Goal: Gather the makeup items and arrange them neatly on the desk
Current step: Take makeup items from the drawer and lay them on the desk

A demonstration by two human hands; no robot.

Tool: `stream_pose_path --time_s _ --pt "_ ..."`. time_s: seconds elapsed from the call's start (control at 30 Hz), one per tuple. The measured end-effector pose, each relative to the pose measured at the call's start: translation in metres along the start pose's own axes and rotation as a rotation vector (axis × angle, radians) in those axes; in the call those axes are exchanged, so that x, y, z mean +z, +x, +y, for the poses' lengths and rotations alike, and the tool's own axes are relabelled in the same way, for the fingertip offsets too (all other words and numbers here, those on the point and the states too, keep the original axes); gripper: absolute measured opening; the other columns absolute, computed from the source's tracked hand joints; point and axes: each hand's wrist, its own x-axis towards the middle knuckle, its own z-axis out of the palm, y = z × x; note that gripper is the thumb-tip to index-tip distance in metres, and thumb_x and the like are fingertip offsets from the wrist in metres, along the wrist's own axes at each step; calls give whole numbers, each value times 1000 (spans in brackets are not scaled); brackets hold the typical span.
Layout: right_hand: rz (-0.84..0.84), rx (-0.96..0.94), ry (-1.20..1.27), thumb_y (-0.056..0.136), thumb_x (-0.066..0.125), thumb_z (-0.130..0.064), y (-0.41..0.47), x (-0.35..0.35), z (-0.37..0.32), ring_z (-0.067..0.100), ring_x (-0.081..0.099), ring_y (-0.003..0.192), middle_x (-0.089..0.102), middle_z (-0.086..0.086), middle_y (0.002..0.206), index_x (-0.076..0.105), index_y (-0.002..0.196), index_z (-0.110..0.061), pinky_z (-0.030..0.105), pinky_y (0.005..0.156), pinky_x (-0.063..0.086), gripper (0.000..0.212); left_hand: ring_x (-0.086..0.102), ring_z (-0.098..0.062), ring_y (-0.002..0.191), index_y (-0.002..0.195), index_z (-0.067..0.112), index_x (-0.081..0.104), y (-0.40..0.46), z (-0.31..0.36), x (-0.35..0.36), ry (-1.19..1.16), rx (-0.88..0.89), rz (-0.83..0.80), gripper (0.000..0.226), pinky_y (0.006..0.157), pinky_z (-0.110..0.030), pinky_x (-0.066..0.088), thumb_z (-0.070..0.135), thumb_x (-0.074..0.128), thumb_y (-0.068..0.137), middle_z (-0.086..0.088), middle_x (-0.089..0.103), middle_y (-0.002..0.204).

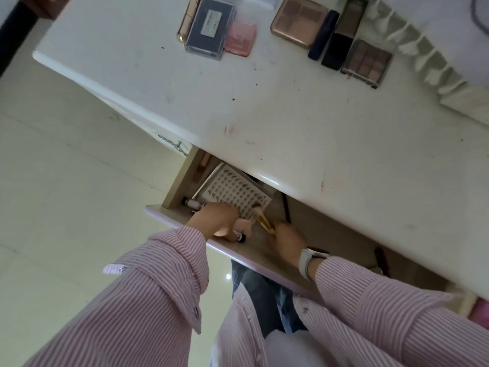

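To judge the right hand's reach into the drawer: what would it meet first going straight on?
Probably the patterned card, just beyond the gold brushes the right hand holds; depth is unclear.

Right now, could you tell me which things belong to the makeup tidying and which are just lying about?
Job: brushes in right hand; tube under left hand; palettes on desk; open drawer.

Lying about: watch; drawer handle; pleated fabric.

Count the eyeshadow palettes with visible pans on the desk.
2: a large bronze palette at the far edge, and a smaller clear-lidded palette nearer, right of the dark cases. Closed cases may hide more.
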Motion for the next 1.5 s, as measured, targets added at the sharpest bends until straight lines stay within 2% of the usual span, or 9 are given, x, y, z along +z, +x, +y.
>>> stream_pose_path --time_s 0.13,0.23,0.4,0.67,0.77,0.9,1.17,1.33,1.5 --pt "18 -171 2 91 46 -18 -18 -22 -1 20 56 72 60 8 89 46 87 -15 29 63 44 5 54 -19 76 106 19 55 -6 -3 0 -55 0 85 36 62 -30 44 41 62 79 0 62 91" --pt "56 -280 65 92 48 -22 -35 -46 -9 12 54 68 50 -6 76 45 86 -21 26 64 48 7 48 -13 67 106 21 52 -24 -9 -6 -118 -9 234 37 51 -24 31 42 62 78 6 54 79" --pt "200 -486 261 90 53 -22 -65 -87 -33 4 43 54 47 -9 64 42 75 -31 16 54 41 21 52 -2 63 108 28 51 -67 -20 -23 -523 -50 455 38 52 -17 35 38 68 76 14 56 77" --pt "395 -306 556 90 50 -16 -30 -166 -72 7 45 53 49 -5 67 51 98 -14 19 51 38 8 62 -6 72 116 26 47 -81 -21 -98 -1188 -25 800 42 60 -21 51 28 67 80 8 62 92" --pt "437 -239 569 89 50 -18 -13 -189 -82 11 48 58 53 -1 71 53 92 -13 20 51 37 7 58 -1 67 118 26 41 -56 -19 -139 -1136 -76 911 44 53 -13 45 31 65 81 11 58 87" --pt "528 -170 549 90 50 -20 5 -210 -89 12 45 57 49 -1 66 49 80 -14 21 50 34 12 55 -25 75 128 14 36 -18 -14 -185 -920 -81 935 53 63 -32 43 32 61 84 -5 56 91" --pt "543 -31 482 91 49 -16 31 -228 -93 21 48 70 51 4 77 52 93 -4 29 56 35 12 51 -31 111 134 5 38 21 -14 -218 -643 13 1075 57 86 -35 44 28 62 87 -16 51 127" --pt "583 -68 538 91 51 -15 36 -228 -98 16 49 78 56 4 92 48 112 -8 27 68 40 23 52 -39 110 126 0 50 12 -19 -205 -386 -5 1299 43 91 -45 45 14 60 86 -23 53 123" --pt "675 -142 521 91 49 -12 31 -216 -95 27 55 96 52 10 114 31 139 -14 40 84 46 51 38 -34 132 133 2 45 9 -21 -176 -223 95 1155 45 103 -46 35 15 53 90 -18 42 141"
